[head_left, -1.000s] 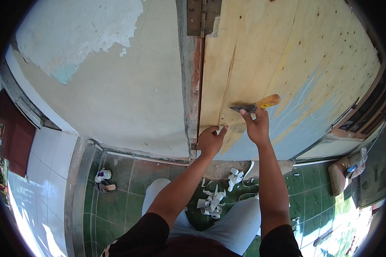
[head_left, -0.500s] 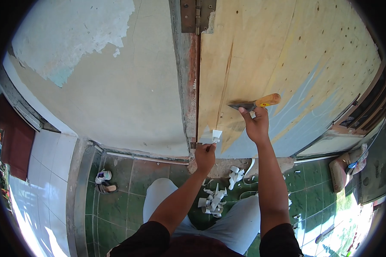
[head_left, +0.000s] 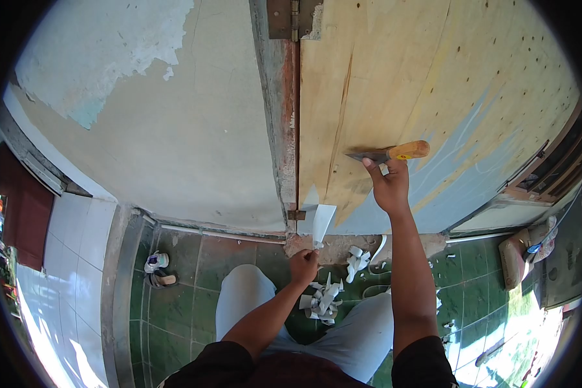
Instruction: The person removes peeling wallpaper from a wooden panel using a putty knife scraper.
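My left hand (head_left: 303,266) is closed on the lower end of a pale peeled strip (head_left: 323,223), which stretches up to the lower left part of a wooden door (head_left: 381,77). Grey-blue coating (head_left: 368,218) remains along the door's lower edge and right side. My right hand (head_left: 390,184) grips a scraper (head_left: 394,152) by the base of its wooden handle, its dark metal blade pointing left against the bare wood. Curled white scraps (head_left: 322,301) lie on the green tiles between my knees.
A hinge (head_left: 296,19) joins the door to its frame beside a worn wall (head_left: 194,142). Sandals (head_left: 160,279) lie on the floor at left. A sack (head_left: 514,262) stands at right, near a louvred window (head_left: 549,158).
My left hand has moved down and slightly left, and the strip it holds is now longer. My right hand and the scraper have shifted slightly right.
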`<state>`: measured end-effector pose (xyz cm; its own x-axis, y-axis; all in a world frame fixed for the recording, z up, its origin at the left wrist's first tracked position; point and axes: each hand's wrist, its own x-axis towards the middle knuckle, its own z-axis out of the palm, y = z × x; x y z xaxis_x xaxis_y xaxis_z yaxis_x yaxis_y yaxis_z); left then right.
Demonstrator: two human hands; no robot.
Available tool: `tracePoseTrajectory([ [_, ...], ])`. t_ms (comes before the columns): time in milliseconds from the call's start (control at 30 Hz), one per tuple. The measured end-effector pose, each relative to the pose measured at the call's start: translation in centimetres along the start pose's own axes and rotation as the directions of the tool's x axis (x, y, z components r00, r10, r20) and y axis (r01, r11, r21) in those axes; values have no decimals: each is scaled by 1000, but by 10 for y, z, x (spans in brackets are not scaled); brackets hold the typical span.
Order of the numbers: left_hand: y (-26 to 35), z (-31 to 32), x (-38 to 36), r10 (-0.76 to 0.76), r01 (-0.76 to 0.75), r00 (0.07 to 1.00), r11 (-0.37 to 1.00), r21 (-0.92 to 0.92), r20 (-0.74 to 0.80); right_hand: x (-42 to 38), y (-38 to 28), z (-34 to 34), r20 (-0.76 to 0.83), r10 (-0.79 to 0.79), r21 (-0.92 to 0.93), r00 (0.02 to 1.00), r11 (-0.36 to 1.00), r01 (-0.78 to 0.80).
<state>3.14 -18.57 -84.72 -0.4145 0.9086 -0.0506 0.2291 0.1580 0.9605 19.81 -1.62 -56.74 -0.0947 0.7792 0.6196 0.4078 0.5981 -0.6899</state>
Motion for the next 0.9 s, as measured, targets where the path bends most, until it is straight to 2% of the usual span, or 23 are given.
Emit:
tracePoseTrajectory([
  [100,-2,-6,-9,33,-34,999,995,94,6,-2,-5,1,-20,-3,74,1000,997,5],
  [200,-28,-3,-27,20,-23,999,990,140,26,-1,1,1,-12,3,67,1000,998,-2],
  [267,-54,-1,-38,-2,-10,999,967,255,47,1,-6,1,-9,-41,18,999,999,41],
  [400,-108,-3,-74,-146,55,975,890,452,169,-2,5,-1,-5,-50,-51,999,997,50],
  [500,-117,-6,-92,-185,21,962,786,617,203,-2,1,-2,13,-35,-16,999,999,35],
  [600,-113,-15,-99,-380,-11,851,677,736,363,-3,6,0,-18,-75,-52,997,996,74],
  [700,-112,-18,-118,-434,-88,825,534,841,362,-4,7,1,-2,-57,1,998,998,57],
  [733,-114,-17,-119,-469,-136,788,501,855,400,-3,6,2,-9,-60,11,998,998,60],
  [800,-120,-13,-123,-541,-239,700,438,867,466,-4,0,2,-23,-63,27,998,998,63],
  [900,-131,-26,-147,-609,-437,514,421,795,604,-4,-12,0,-9,-65,74,998,995,66],
])
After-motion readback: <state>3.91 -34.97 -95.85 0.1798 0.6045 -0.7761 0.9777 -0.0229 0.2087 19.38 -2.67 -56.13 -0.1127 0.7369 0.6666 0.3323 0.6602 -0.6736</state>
